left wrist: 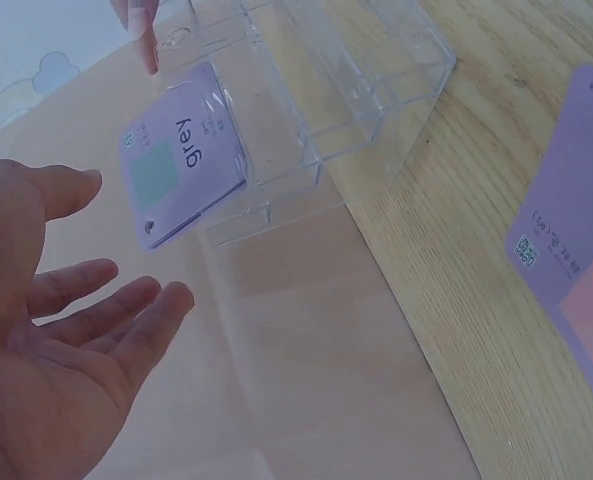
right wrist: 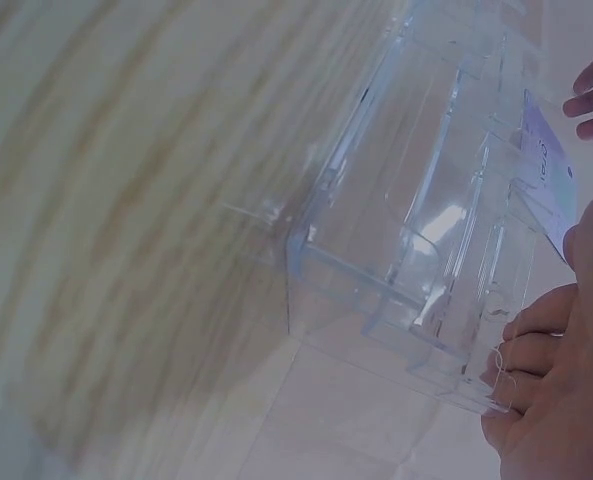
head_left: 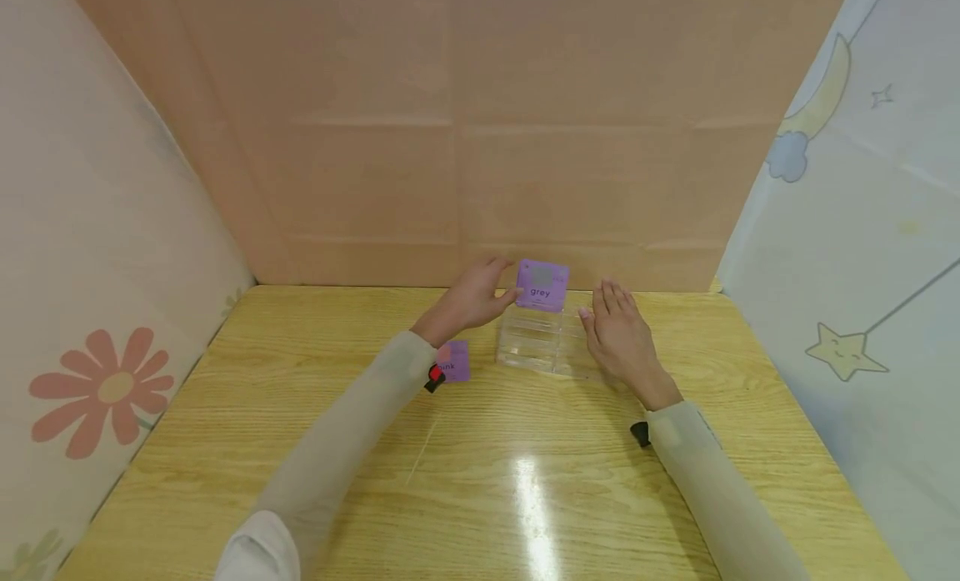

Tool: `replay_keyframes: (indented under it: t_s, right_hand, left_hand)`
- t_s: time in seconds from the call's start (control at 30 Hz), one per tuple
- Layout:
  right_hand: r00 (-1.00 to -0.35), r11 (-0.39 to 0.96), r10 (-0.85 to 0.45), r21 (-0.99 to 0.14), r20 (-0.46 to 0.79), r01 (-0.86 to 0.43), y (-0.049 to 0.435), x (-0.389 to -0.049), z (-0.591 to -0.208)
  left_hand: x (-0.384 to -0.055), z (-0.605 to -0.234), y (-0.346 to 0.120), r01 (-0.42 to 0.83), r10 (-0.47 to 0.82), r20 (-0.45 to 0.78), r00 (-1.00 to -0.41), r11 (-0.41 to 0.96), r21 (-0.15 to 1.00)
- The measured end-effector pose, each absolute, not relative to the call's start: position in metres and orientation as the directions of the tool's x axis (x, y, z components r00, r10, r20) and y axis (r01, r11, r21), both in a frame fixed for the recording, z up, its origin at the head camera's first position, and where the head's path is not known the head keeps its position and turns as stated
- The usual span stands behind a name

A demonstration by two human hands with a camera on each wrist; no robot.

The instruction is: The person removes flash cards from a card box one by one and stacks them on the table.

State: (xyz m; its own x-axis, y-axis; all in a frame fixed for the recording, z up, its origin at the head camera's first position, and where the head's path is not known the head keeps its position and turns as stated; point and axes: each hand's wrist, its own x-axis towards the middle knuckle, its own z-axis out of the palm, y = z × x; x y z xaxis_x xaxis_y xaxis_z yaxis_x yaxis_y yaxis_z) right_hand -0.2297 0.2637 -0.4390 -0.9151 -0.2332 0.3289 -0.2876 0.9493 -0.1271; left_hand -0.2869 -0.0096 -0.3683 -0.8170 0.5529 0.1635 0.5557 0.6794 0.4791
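A purple card reading "grey" (head_left: 542, 286) stands tilted in the back of a clear tiered plastic rack (head_left: 528, 348). Left of it is my left hand (head_left: 474, 296), its fingers relaxed and spread; in the left wrist view a gap shows between those fingers and the card. My right hand (head_left: 622, 335) lies along the rack's right end with fingers stretched forward. From the right wrist, its fingertips (right wrist: 516, 370) appear right at the rack's back corner. A second purple card with a pink square (head_left: 454, 362) lies on the table, partly covered by the left wrist.
Behind the rack, a brown paper-like backdrop (head_left: 450, 147) rises from the wooden table's (head_left: 525, 448) far edge. Patterned panels flank both sides, the left with a flower (head_left: 112, 389), the right with a star (head_left: 843, 352).
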Motion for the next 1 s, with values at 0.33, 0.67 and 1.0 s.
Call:
replay_keyframes:
  t_s: [0.33,0.67,1.0]
  right_hand:
    - [-0.916,0.948,-0.228,-0.138,0.329,-0.286,0.262,-0.229,-0.438]
    - [-0.921,0.947,-0.227,-0.148,0.316,-0.285,0.261,-0.228,-0.44]
    - [-0.919,0.95,-0.227,-0.133,0.322,-0.281,0.262,-0.226,-0.439]
  left_hand:
    - [-0.293,-0.374,0.0,0.579,0.573,0.156,-0.804,0.697,0.423]
    - [-0.296,-0.373,0.011,0.598,0.584,0.154,-0.797,0.726,0.339]
    - [-0.297,-0.369,0.017,0.631,0.602,0.192,-0.775,0.729,0.264]
